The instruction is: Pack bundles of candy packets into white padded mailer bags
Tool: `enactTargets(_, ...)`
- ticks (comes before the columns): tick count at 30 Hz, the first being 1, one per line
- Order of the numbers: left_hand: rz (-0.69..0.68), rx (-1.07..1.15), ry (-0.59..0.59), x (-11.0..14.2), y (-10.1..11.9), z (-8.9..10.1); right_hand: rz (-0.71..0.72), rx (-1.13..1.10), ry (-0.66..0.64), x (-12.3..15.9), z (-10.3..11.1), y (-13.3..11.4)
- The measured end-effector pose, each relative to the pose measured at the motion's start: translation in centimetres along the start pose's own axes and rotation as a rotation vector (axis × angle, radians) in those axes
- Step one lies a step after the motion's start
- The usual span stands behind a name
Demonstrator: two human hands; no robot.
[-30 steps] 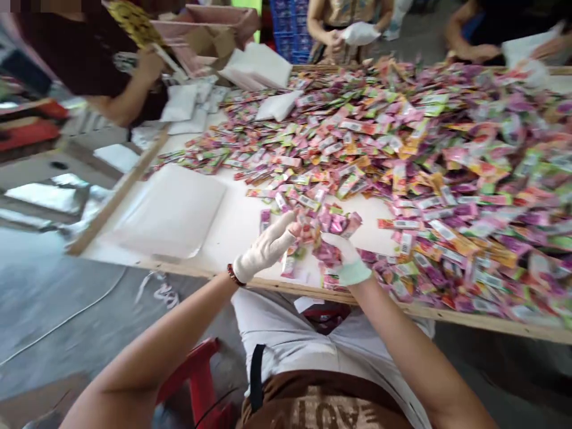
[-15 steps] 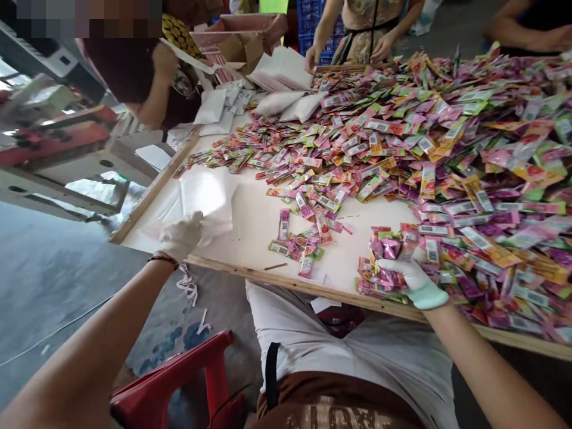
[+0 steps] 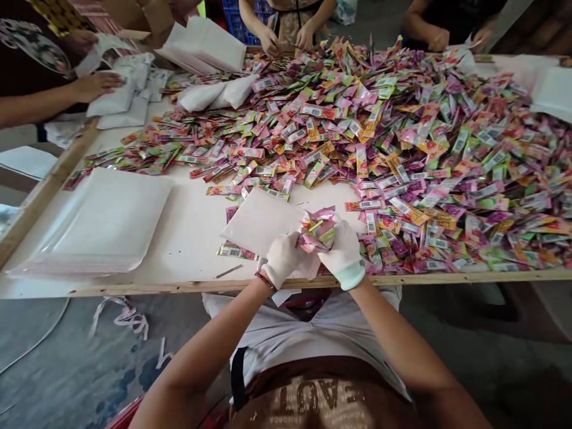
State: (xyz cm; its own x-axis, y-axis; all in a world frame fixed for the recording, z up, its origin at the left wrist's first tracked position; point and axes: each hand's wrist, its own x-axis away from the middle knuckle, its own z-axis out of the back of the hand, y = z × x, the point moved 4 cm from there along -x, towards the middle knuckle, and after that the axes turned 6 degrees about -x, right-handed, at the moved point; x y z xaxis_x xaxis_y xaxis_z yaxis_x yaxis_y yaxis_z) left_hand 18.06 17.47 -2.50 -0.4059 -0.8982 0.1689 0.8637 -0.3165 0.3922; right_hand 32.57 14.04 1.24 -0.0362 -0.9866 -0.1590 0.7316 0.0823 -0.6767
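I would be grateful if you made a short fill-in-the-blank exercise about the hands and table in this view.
1. The left hand holds a bag whose colour is ____.
2. The right hand holds a bunch of sachets, and its glove has a pale ____ cuff.
3. Of these two hands, the one with the beaded bracelet behind it is the ____.
4. The table is edged with strips of ____.

Missing words: white; green; left; wood.

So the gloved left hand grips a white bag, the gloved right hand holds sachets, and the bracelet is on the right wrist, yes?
Not quite: the head view shows the bracelet on the left wrist. Otherwise, the gloved left hand grips a white bag and the gloved right hand holds sachets.
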Motion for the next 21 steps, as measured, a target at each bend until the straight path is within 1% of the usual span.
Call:
enactTargets(2,0.148,0.392,0.090,-0.6,-1.6,0.1,0.065,0.250,-0.035,0.6,-0.6,0.1)
enactTargets(3,0.184,0.569,0.107,-0.7,-2.3,0.1,0.114,0.329,-0.096,0.9,-1.2,0.1)
enactTargets(5,0.180,0.800,0.127,-0.6,-3.1,0.0,0.218,0.403,-0.217,1.3,-2.2,0.3)
enactTargets(6,0.164,0.848,0.145,-0.5,-3.2,0.0,0.261,0.413,-0.259,1.3,-2.5,0.3)
enactTargets(8,0.143,0.812,0.214,0.1,-3.1,0.3,0.318,0.401,-0.326,0.9,-2.7,0.5)
enactTargets(10,0.116,0.668,0.295,0.8,-2.6,0.8,0.330,0.364,-0.402,0.0,-2.6,0.6)
enactTargets(12,0.081,0.508,0.371,1.3,-1.9,1.6,0.283,0.342,-0.462,-0.9,-2.4,0.6)
enactTargets(13,0.075,0.456,0.391,1.3,-1.7,1.9,0.248,0.354,-0.470,-1.3,-2.4,0.5)
enactTargets(15,0.093,0.448,0.375,0.9,-1.5,2.3,0.212,0.419,-0.432,-1.6,-2.7,0.2)
enactTargets(16,0.108,0.481,0.350,0.5,-1.5,2.4,0.230,0.448,-0.403,-1.5,-2.9,-0.1)
enactTargets(18,0.124,0.572,0.298,-0.3,-1.6,2.5,0.319,0.442,-0.370,-1.0,-3.5,-0.5)
enactTargets(20,0.117,0.623,0.277,-0.7,-1.8,2.7,0.394,0.373,-0.389,-0.6,-4.0,-0.5)
enactTargets(21,0.110,0.626,0.271,-0.8,-1.8,2.9,0.393,0.344,-0.407,-0.7,-4.0,-0.3)
